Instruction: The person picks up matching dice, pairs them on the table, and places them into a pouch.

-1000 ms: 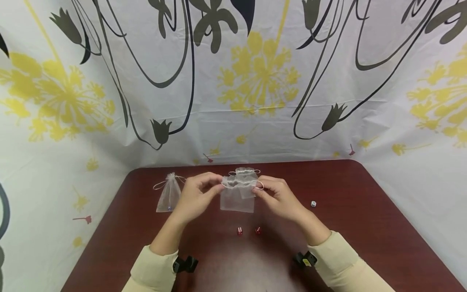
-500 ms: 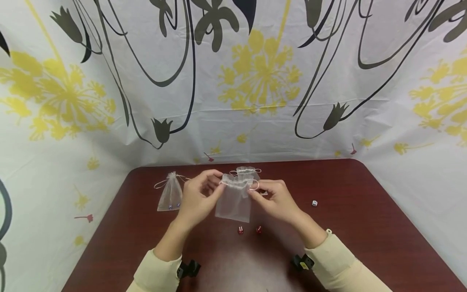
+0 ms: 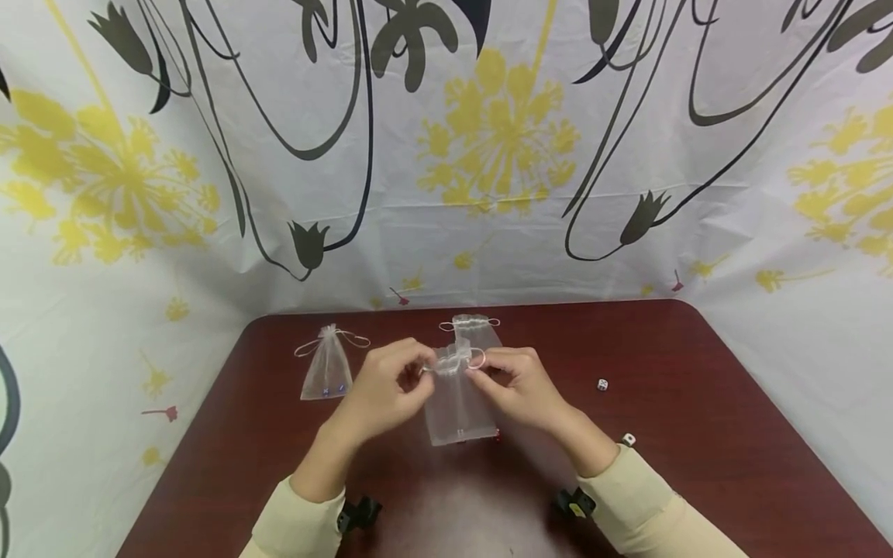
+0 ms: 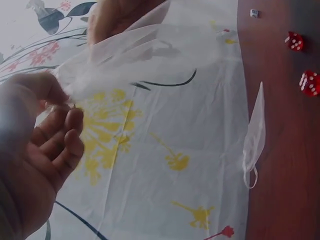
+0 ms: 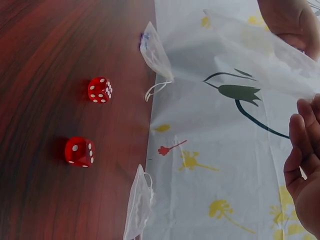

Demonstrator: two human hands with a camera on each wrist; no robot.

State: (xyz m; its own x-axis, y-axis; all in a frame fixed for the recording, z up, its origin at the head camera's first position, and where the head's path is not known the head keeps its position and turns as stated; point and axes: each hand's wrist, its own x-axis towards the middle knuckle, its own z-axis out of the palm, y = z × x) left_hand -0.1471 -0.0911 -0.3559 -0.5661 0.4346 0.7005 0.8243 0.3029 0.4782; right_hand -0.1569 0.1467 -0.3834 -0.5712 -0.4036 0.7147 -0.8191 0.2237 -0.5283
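A sheer white drawstring pouch (image 3: 456,407) hangs between the two hands, its mouth partly gathered. The left hand (image 3: 391,387) pinches the pouch at its left upper edge, by the cord. Opposite it, the right hand (image 3: 519,384) pinches the right upper edge, where a cord loop sticks out. No dice show inside this pouch. Beneath its lower edge in the head view are two red dice, mostly covered there. In the right wrist view they show fully: one red die (image 5: 100,90) and another red die (image 5: 80,151) lie apart on the table.
On the dark red table (image 3: 698,465), a cinched pouch (image 3: 328,360) with blue dice (image 3: 325,391) sits at the left. Another flat pouch (image 3: 477,329) lies at the back. One white die (image 3: 603,384) is at the right, a second white die (image 3: 629,439) beside the right cuff.
Both hands have come slightly nearer the body with the pouch, which now overlaps the red dice. Its mouth looks more bunched. A second white die has come into view beside the right sleeve.
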